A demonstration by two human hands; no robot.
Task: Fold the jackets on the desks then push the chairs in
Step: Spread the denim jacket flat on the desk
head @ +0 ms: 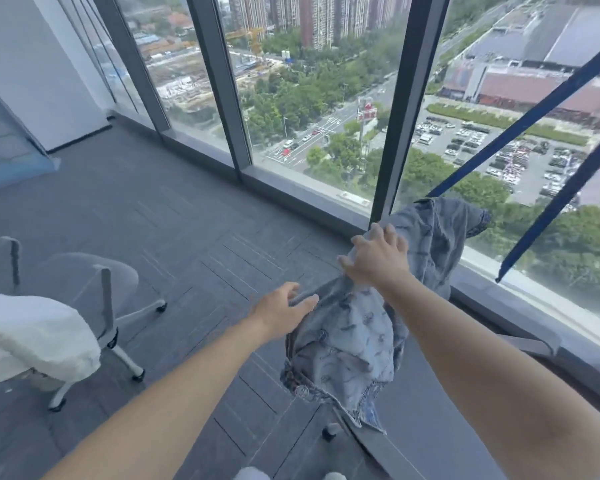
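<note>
Gathering step: I judge this to be the start of a fold. The faded blue denim jacket (347,344) is bunched between the hands, and no worktop is in view.
Right hand (374,259): palm down on the upper part of the jacket, fingers spread over the cloth. I cannot tell whether it grips underneath.
Left hand (281,308): fingers loosely extended and apart, tips touching a fold of denim just below the right hand, with no visible pinch.
Jacket: hangs crumpled below and beyond the right hand, its paler printed inside turned outward. A stitched hem and a metal button sit at the low end. The weave looks stiff and heavy, so it should hold a crease.
Next move: probably both hands must find the collar or shoulders, shake the cloth flat, then lay it on a worktop.
Left of the left hand: a grey-seated swivel chair on white wheeled legs (84,282), well apart, and a thick, soft, white fluffy garment (39,334).
Beneath the hands: grey carpet tiles (174,244).
</note>
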